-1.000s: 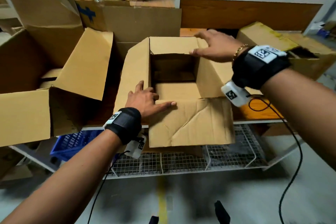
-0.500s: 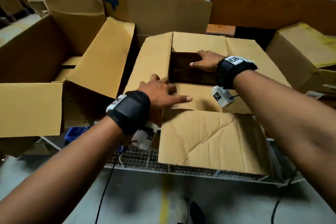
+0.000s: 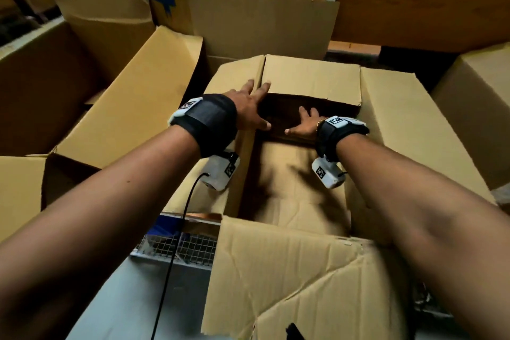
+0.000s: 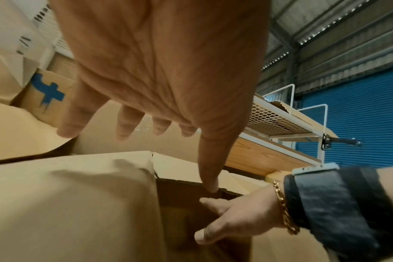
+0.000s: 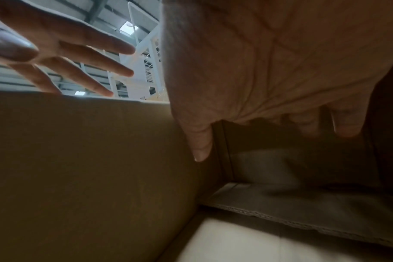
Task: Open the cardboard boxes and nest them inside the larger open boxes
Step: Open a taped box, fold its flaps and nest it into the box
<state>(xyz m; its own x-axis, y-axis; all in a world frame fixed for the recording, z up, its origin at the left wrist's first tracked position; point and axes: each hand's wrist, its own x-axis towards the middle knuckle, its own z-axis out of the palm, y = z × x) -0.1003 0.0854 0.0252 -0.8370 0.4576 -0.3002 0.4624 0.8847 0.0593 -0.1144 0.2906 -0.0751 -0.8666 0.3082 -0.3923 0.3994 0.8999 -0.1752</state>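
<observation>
An open brown cardboard box [image 3: 397, 124] stands in front of me with its four flaps spread outward. My left hand [image 3: 249, 107] hovers with spread, straight fingers over the box's left flap [image 3: 231, 77] near the far corner; in the left wrist view the left hand [image 4: 159, 79] holds nothing. My right hand [image 3: 303, 125] reaches down inside the box, fingers spread toward the far inner wall [image 3: 325, 106]. In the right wrist view the right hand [image 5: 269, 79] is open beside the box's inner wall [image 5: 90, 159].
A larger open box [image 3: 132, 107] stands at the left with more cardboard boxes behind it. Another box [image 3: 480, 107] sits at the right. A wire-mesh shelf [image 3: 182, 248] carries the boxes, and a black cable [image 3: 176, 243] hangs from my left wrist.
My left hand has moved from the near flap forward to the left flap's far corner. My right hand has dropped from the far rim down into the box. The view has come closer.
</observation>
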